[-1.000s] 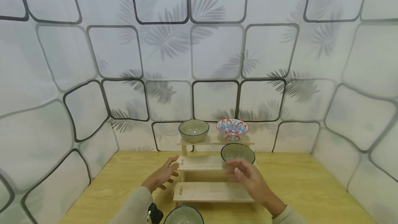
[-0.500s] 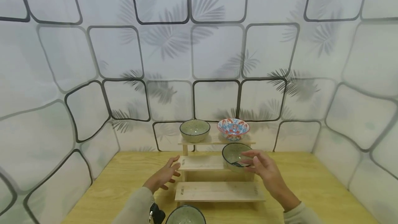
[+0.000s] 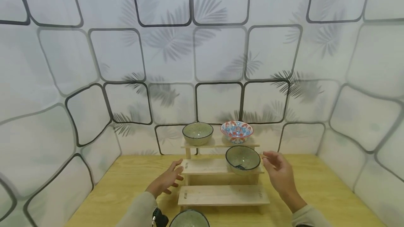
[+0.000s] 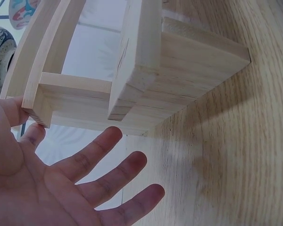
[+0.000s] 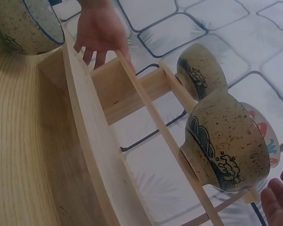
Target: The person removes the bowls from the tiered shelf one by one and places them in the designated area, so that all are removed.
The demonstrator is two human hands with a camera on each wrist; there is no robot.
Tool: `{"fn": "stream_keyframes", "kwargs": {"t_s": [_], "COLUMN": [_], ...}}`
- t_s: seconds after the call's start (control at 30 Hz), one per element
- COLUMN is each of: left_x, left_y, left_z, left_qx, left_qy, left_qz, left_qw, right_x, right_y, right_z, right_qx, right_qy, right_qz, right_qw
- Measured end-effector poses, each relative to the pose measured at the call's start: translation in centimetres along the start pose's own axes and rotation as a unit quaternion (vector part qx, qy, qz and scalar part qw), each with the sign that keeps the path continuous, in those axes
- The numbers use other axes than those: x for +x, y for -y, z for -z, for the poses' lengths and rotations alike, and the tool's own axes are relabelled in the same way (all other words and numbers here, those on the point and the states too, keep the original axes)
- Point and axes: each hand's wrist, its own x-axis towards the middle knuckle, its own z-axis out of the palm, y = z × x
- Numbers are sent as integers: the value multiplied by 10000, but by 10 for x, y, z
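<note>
A speckled green bowl (image 3: 243, 159) with a dark rim stands at the right end of the middle step of a wooden stepped rack (image 3: 222, 195). Beside its right rim is my right hand (image 3: 281, 175), fingers loosely bent and holding nothing; the right wrist view shows its fingertips (image 5: 275, 193) apart from the bowl. My left hand (image 3: 166, 180) stays at the left end of the middle step. In the left wrist view its thumb (image 4: 14, 110) and index fingertip (image 4: 35, 133) touch the board's end, while the other fingers spread out below.
On the top step stand another speckled green bowl (image 3: 197, 134) and a red-and-blue patterned bowl (image 3: 236, 131). A third green bowl (image 3: 189, 219) sits on the wood-grain table (image 3: 126, 174) in front, cut off by the frame. Patterned walls (image 3: 217, 55) enclose the table.
My right hand has drawn back to the right, from in front of the middle-step bowl to beside it. That bowl stays on its step. My left hand has hardly moved.
</note>
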Motion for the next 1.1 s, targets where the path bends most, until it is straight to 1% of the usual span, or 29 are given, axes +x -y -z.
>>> {"fn": "stream_keyframes", "kwargs": {"t_s": [0.03, 0.1, 0.17, 0.23, 0.33, 0.5, 0.67, 0.8, 0.9, 1.03, 1.1], "left_x": [0, 0, -1, -1, -3, -4, -4, -2, -3, -6, -6], "left_y": [1, 3, 3, 3, 0, -2, -1, -1, -6, -8, -7], "left_z": [0, 0, 0, -1, -1, -3, -4, -2, 0, -2, -2], "left_qx": [-1, -4, -1, 0, 4, 33, 0, 7, 23, -15, -42], "left_qy": [-1, -18, -15, -3, 26, 39, 69, 36, 1, -3, 9], "left_qz": [4, 12, -2, -17, -48, -57, -24, -52, -73, -50, -36], "left_qw": [10000, 10000, 10000, 10000, 10000, 10000, 10000, 10000, 10000, 10000, 10000], "right_x": [-1, -2, -3, -4, -5, -7, -8, -5, -2, -3, -5], "right_y": [-2, -6, -8, -8, -10, -17, -23, -19, -18, -17, -16], "right_z": [0, 0, -1, -1, -3, -7, -10, -13, -14, -14, -14], "right_qx": [-93, -262, -301, -292, -297, -465, -520, -529, -537, -616, -628], "right_qy": [91, 395, 760, 1045, 1271, 1337, 1364, 1362, 1348, 1357, 1359], "right_qz": [-124, -332, -458, -557, -620, -699, -823, -780, -790, -842, -829], "right_qw": [9998, 9983, 9956, 9925, 9895, 9875, 9859, 9862, 9863, 9852, 9852]}}
